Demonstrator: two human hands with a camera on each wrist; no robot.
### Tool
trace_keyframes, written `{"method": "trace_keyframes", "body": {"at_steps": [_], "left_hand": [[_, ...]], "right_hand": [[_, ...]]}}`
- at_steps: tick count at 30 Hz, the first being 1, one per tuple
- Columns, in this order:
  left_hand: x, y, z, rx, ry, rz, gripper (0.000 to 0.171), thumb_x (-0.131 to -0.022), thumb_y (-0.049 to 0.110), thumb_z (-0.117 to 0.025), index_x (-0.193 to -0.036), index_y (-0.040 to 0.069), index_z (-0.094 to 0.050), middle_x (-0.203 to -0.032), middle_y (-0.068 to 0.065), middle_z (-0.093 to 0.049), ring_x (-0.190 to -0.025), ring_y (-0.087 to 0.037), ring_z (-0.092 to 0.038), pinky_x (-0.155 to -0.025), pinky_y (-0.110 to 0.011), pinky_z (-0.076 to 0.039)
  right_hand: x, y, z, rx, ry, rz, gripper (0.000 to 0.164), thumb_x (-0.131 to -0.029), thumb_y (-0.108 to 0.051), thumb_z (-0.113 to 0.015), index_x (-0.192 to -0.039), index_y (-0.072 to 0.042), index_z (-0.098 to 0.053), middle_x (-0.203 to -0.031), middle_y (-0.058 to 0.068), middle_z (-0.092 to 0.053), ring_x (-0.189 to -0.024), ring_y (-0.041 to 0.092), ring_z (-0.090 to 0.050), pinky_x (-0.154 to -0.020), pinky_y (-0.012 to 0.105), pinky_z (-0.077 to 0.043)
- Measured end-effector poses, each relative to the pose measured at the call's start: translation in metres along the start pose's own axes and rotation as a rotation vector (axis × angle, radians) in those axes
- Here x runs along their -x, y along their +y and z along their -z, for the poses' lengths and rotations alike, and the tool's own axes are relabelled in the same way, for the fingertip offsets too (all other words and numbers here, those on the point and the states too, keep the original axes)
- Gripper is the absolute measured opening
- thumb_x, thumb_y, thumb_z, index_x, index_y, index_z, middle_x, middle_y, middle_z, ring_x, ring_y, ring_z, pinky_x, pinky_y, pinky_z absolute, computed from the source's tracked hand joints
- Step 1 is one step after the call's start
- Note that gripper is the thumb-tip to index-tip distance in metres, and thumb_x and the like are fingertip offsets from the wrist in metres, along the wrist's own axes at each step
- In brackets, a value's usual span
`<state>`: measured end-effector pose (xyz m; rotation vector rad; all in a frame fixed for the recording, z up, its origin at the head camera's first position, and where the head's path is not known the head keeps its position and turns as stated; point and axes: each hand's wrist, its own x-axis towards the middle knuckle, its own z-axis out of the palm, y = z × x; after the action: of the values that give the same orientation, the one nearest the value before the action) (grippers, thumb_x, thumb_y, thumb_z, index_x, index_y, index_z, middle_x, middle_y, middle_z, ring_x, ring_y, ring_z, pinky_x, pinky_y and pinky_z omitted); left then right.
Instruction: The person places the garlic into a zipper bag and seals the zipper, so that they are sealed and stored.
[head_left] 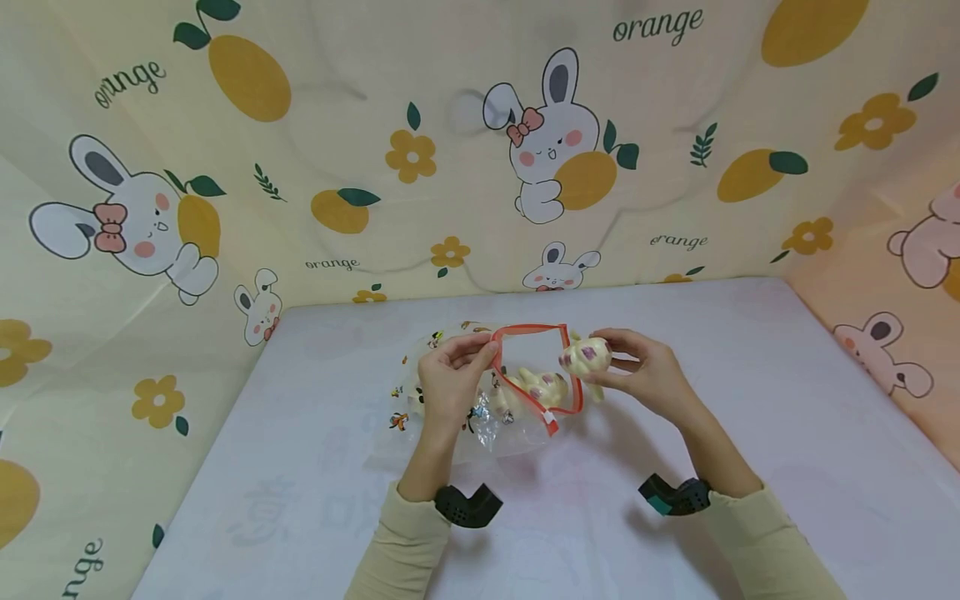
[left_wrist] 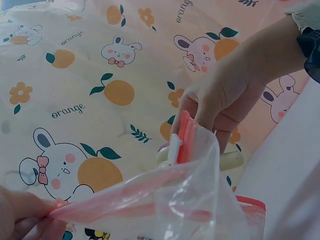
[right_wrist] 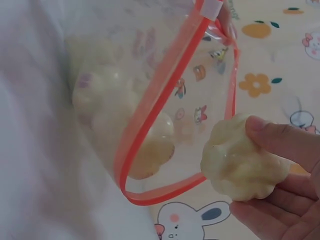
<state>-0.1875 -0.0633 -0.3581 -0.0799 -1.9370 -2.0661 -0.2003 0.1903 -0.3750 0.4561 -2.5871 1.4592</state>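
While my left hand [head_left: 452,383] pinches the red edge [head_left: 528,329] of a clear bag [head_left: 486,429], my right hand [head_left: 652,377] holds a cream toy [head_left: 588,356] with purple spots. My right thumb is on 1 side of the toy and my fingers are on the other. The toy is outside the bag, right by its mouth, and I can't tell if it touches the red edge. The bag's mouth is wide, and a white slider [head_left: 550,417] sits on its near corner. Inside the bag are more cream pieces [head_left: 543,389] with purple spots. Little cartoon pictures are on the bag. It lies on a white table [head_left: 300,467]. Behind it hangs a yellow cloth [head_left: 450,67] with bunnies, flowers and oranges. I wear 2 black bands [head_left: 468,506], 1 on each wrist.
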Motion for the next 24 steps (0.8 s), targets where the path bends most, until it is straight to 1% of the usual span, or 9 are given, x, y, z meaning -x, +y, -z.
{"method": "trace_keyframes", "body": {"at_steps": [6, 14, 18, 24], "left_hand": [[0.000, 0.001, 0.000, -0.004, 0.003, 0.001, 0.018, -0.081, -0.002, -0.073, -0.097, -0.010, -0.070, -0.093, -0.031, -0.071, -0.063, 0.002, -0.066, -0.063, -0.016, -0.059], [0.001, 0.001, 0.001, 0.009, -0.002, -0.010, 0.018, -0.081, -0.003, -0.072, -0.097, -0.011, -0.069, -0.093, -0.033, -0.070, -0.062, 0.002, -0.066, -0.063, -0.016, -0.059], [0.001, 0.001, 0.001, 0.008, -0.001, -0.010, 0.018, -0.081, -0.003, -0.073, -0.097, -0.011, -0.069, -0.092, -0.033, -0.070, -0.062, 0.001, -0.066, -0.062, -0.016, -0.059], [0.001, 0.002, 0.001, 0.020, -0.001, -0.007, 0.019, -0.081, -0.002, -0.073, -0.097, -0.011, -0.069, -0.092, -0.032, -0.071, -0.062, 0.001, -0.067, -0.063, -0.017, -0.059]], "right_hand": [[0.001, -0.001, -0.005, 0.003, -0.013, -0.015, 0.055, -0.075, -0.010, -0.082, -0.124, 0.000, -0.059, -0.121, 0.019, -0.065, -0.092, -0.018, -0.053, -0.090, 0.033, -0.058], [0.002, -0.004, -0.009, -0.027, -0.029, 0.000, 0.056, -0.073, -0.013, -0.083, -0.123, -0.001, -0.060, -0.122, 0.019, -0.065, -0.092, -0.014, -0.055, -0.090, 0.035, -0.058], [0.002, -0.005, -0.013, -0.041, -0.034, 0.006, 0.055, -0.072, -0.009, -0.084, -0.122, -0.001, -0.061, -0.120, 0.019, -0.066, -0.092, -0.014, -0.056, -0.090, 0.035, -0.058], [0.002, -0.008, -0.018, -0.073, -0.044, 0.023, 0.054, -0.072, -0.007, -0.083, -0.121, 0.002, -0.061, -0.118, 0.021, -0.066, -0.092, -0.014, -0.057, -0.090, 0.035, -0.058]]}}
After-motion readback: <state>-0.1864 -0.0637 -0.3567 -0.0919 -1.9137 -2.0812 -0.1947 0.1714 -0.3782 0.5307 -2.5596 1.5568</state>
